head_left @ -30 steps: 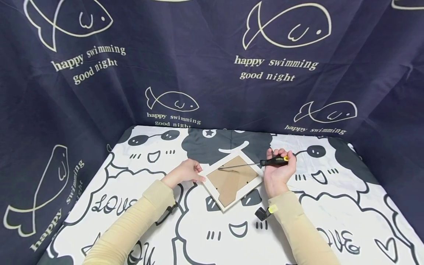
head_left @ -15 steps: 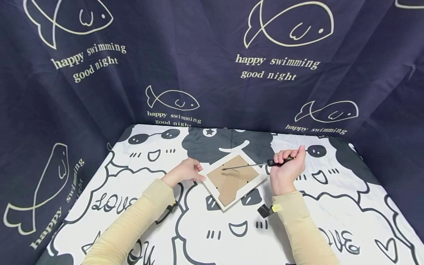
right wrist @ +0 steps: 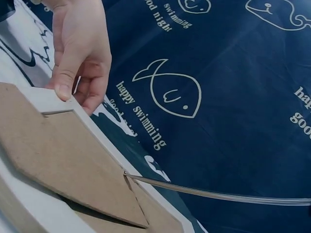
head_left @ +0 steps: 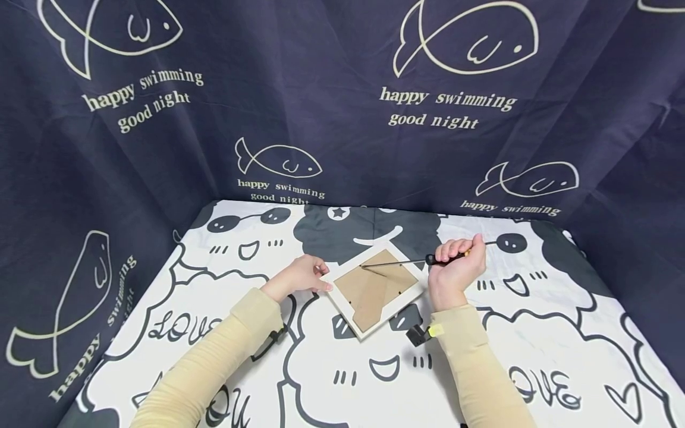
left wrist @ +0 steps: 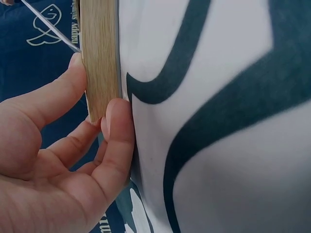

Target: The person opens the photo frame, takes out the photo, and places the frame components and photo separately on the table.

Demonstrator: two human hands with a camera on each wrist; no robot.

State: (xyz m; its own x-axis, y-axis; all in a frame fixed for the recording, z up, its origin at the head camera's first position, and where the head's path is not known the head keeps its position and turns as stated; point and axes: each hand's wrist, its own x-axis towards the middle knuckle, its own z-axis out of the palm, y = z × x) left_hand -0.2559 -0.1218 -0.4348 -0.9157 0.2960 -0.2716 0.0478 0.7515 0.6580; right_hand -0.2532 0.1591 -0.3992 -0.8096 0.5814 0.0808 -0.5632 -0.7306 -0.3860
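Observation:
A white picture frame (head_left: pixel 343 315) lies back side up, turned like a diamond, with a brown backing board (head_left: pixel 369 291) and a flap-like stand (right wrist: pixel 63 155) on it. My left hand (head_left: pixel 304 275) pinches its left corner; in the left wrist view the thumb is on top and fingers are below the wooden edge (left wrist: pixel 100 63). My right hand (head_left: pixel 457 270) grips the black handle of a screwdriver (head_left: pixel 398 263). The long shaft (right wrist: pixel 218 195) slants across the board, its tip at the inner edge of the upper-left rail. Small dark tabs (head_left: pixel 399 292) dot the inner edges.
A white cloth with dark cartoon drawings (head_left: pixel 382 398) covers the table. Dark blue curtains with fish prints (head_left: pixel 342 89) hang behind and at both sides. A small black device (head_left: pixel 416 335) sits on my right wrist.
My right hand shifted right with the screwdriver, then back a little left. The tip slid up and right along the frame's inner edge. My left hand and the frame stayed nearly still.

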